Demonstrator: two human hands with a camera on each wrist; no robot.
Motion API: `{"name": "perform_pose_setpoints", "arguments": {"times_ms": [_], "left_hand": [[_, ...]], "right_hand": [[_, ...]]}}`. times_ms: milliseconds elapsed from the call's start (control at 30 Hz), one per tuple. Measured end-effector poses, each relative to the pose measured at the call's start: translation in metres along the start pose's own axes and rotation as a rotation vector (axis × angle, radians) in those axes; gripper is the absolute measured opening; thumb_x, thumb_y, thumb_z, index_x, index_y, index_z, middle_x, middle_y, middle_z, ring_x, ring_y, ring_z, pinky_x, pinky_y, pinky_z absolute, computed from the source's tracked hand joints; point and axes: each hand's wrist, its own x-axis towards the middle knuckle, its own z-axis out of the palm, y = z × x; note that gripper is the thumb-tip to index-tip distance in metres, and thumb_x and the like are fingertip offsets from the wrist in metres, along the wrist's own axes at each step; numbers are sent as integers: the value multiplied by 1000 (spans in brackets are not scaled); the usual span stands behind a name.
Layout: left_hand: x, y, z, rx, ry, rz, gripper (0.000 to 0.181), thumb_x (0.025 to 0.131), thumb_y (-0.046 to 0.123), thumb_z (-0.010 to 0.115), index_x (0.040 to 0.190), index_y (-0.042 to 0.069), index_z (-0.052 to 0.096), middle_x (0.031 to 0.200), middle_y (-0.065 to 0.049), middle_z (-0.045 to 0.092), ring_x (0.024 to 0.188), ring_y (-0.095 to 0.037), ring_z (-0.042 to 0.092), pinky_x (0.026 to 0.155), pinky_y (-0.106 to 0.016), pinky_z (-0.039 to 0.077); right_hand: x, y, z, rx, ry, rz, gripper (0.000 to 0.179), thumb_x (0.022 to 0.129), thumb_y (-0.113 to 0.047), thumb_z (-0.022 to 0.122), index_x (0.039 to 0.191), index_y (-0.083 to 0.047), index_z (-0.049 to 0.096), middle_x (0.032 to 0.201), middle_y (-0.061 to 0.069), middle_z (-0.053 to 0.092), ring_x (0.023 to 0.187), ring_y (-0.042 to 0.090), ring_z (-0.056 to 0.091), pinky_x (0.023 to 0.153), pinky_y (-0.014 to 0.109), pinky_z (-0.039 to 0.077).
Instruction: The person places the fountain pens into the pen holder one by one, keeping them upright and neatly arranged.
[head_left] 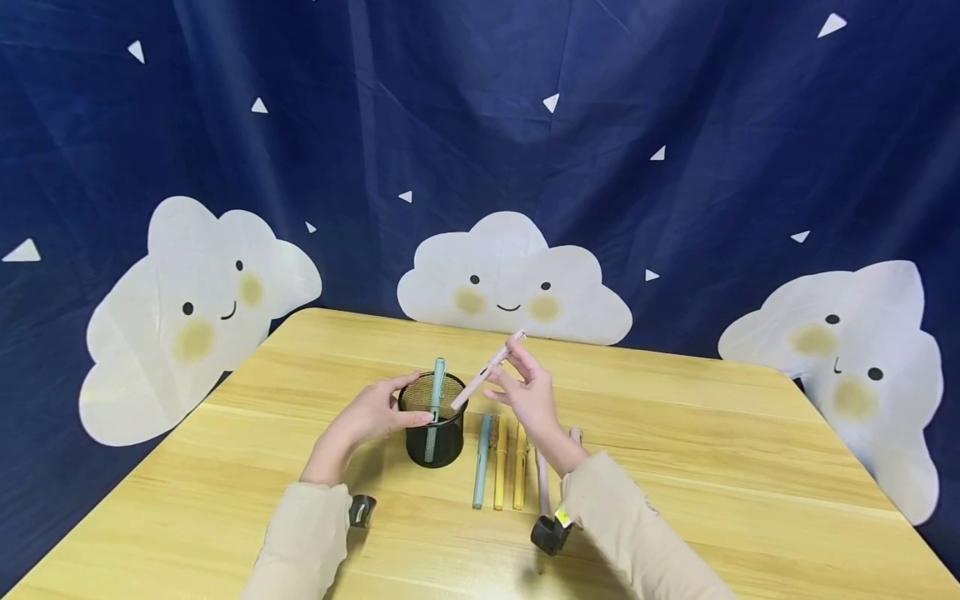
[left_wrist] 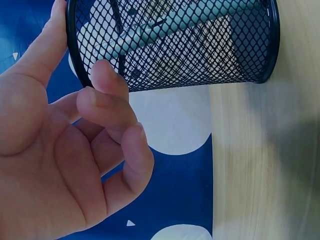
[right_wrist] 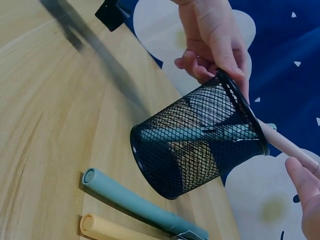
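My left hand grips the rim of a black wire-mesh pen cup, thumb at the near side and fingers behind. The cup stands upright on the table. Inside it a teal pen leans, its upper end above the rim; the mesh shows it in the left wrist view too. My right hand pinches a pale pink pen near its upper end. That pen slants down to the left, and its lower end is at the cup's mouth in the right wrist view.
Right of the cup lie a teal pen, two yellow pens, one nearer and one beside it, and a lilac pen. Another pale pen end shows behind my right wrist. A dark blue cloud-patterned curtain hangs behind the wooden table.
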Motion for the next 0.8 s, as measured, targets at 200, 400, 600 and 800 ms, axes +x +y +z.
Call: {"name": "perform_pose_setpoints", "arguments": {"times_ms": [200,400,600,800], "left_hand": [[1,-1,0,-3,-1,8,74,74,29,74,136,9,39,53,1,35,49,-12,36,49,-27,36],[1,-1,0,-1,2,9,74,74,28,73,136,9,38,53,1,36,49,-13,37,49,-28,36],[0,0,0,-9,2,10,74,74,28,73,136,9,39,53,1,35,49,-13,37,49,-27,36],[0,0,0,1,0,0,73,74,29,73,136,9,38,53,1,35,49,-13,36,48,-27,35]], "right_hand": [[1,4,7,-12,18,-23,49,81,13,54,128,6,41,121,25,45,77,16,62,66,32,51],[1,7,14,-22,56,-65,40,78,18,54,117,11,48,105,26,50,73,15,62,64,33,52],[0,11,20,-74,59,-95,33,78,17,55,110,12,52,101,25,51,74,19,62,64,34,52],[-5,15,23,-229,20,-146,29,78,13,58,107,11,56,96,27,58,84,31,60,68,30,51]]}}
